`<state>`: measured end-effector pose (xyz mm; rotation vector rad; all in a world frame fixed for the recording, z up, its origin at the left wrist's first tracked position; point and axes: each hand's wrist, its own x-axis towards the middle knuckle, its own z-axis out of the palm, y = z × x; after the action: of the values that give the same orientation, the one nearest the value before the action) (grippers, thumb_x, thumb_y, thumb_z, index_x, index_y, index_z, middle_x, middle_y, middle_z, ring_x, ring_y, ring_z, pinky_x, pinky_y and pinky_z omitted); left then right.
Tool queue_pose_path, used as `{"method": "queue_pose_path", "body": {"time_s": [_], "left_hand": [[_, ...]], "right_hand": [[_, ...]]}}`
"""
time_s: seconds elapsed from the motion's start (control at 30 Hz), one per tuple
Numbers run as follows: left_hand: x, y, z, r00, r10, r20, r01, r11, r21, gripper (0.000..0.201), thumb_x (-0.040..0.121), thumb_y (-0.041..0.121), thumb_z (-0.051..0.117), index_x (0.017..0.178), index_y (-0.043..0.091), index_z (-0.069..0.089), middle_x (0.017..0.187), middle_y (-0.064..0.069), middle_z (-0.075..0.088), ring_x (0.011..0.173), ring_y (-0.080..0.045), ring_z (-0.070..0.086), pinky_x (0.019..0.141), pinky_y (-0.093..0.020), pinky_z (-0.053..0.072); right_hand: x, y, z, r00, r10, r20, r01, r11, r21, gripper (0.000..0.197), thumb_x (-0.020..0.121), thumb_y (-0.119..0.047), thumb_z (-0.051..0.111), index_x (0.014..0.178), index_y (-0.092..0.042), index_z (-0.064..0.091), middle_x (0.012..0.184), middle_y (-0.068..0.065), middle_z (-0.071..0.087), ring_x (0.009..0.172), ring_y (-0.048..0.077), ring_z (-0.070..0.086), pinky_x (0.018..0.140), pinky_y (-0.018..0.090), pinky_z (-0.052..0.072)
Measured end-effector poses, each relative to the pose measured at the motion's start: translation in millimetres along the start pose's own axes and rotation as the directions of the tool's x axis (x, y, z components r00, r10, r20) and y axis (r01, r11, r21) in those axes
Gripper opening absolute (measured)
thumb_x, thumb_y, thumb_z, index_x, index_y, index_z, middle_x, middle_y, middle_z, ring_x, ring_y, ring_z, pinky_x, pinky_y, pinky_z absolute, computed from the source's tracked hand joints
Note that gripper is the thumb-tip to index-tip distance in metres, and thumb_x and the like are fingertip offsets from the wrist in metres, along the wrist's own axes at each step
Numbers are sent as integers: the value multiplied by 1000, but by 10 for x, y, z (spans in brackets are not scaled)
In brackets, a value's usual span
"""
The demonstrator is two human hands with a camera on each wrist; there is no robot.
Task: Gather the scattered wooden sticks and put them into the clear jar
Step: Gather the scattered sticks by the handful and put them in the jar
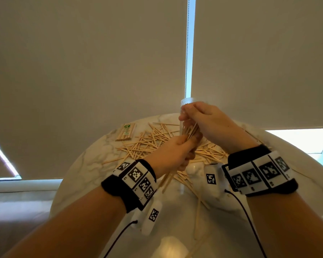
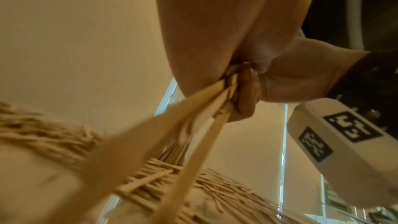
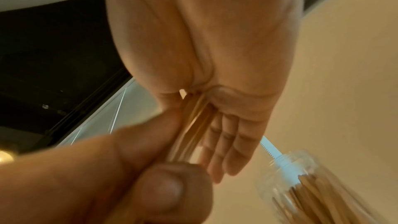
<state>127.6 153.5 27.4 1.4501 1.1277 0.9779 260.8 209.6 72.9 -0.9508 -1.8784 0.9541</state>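
Looks like somebody's home, a table by the window

Round marble-look table (image 1: 93, 164) pushed against windows with 2 beige roller blinds (image 1: 82, 62) pulled down, bead chain (image 1: 187, 53) hanging at 12 o'clock, daylight strips at 3 and 9 o'clock, wood-tone floor (image 1: 17, 216) at 8.

No word or number can be read. The wristbands (image 1: 261, 174) and the white wrist units (image 2: 336, 139) carry only black-and-white square code patterns, with tiny marks under them too small to read. The packet of sticks (image 1: 126, 131) has a green print, also not readable.
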Motion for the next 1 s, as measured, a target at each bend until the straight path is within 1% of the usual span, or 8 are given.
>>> {"method": "queue_pose_path", "body": {"time_s": [0.17,0.3,0.4,0.53,0.63,0.73,0.9,1.0], "left_hand": [[74,30,-257,953,19,-302,-132,924,-359,18,107,33,42,96,19,45,67,4,37,52,-9,36,53,-25,39],[128,138,-470,816,37,-577,-395,765,-509,11,109,25,40,100,19,43,65,3,38,53,-11,37,54,-29,45],[145,138,-479,780,49,-624,-454,730,-510,11,109,22,40,99,19,42,64,3,39,52,-11,37,58,-30,44],[149,45,-401,810,94,-579,-403,806,-433,9,108,24,40,108,17,45,66,3,45,57,-12,46,60,-30,46],[145,49,-341,827,106,-553,-360,855,-374,14,108,27,40,108,14,46,73,0,54,65,-15,53,62,-31,51],[99,78,-258,844,142,-518,-339,888,-310,22,109,31,37,112,14,50,94,-4,70,75,-18,63,66,-32,54],[35,47,-123,932,65,-356,-181,936,-301,39,108,39,35,135,19,56,116,7,72,79,-6,68,58,-24,53],[91,29,-143,934,22,-357,-156,923,-352,29,107,28,43,128,11,54,122,0,72,113,-12,65,92,-30,52]], "right_hand": [[57,107,19,998,55,4,-55,998,28,84,73,-87,53,126,-22,51,111,-10,66,96,9,68,85,36,54],[-76,67,144,854,286,434,-210,954,-215,88,67,-64,80,137,-24,44,110,2,70,92,17,74,87,40,60],[-126,54,356,794,332,510,-308,942,-132,63,82,-33,81,129,-12,46,98,10,73,75,21,71,72,32,60],[-94,73,530,914,205,350,-192,979,-73,19,89,-25,69,94,-8,62,68,3,53,58,15,47,59,35,42],[-94,21,520,931,168,325,-174,985,-10,22,90,-27,66,105,-11,63,69,2,48,55,11,41,50,28,36],[-105,-5,468,959,100,266,-79,993,-87,10,92,-30,61,102,-29,60,75,-4,61,56,5,52,54,22,43],[-113,26,460,955,132,265,-80,977,-198,15,100,-20,46,97,-13,60,83,11,68,68,24,69,61,36,62],[-85,54,459,974,82,213,-26,967,-252,23,104,-22,40,87,-17,55,69,3,58,49,5,54,46,20,42]]}}
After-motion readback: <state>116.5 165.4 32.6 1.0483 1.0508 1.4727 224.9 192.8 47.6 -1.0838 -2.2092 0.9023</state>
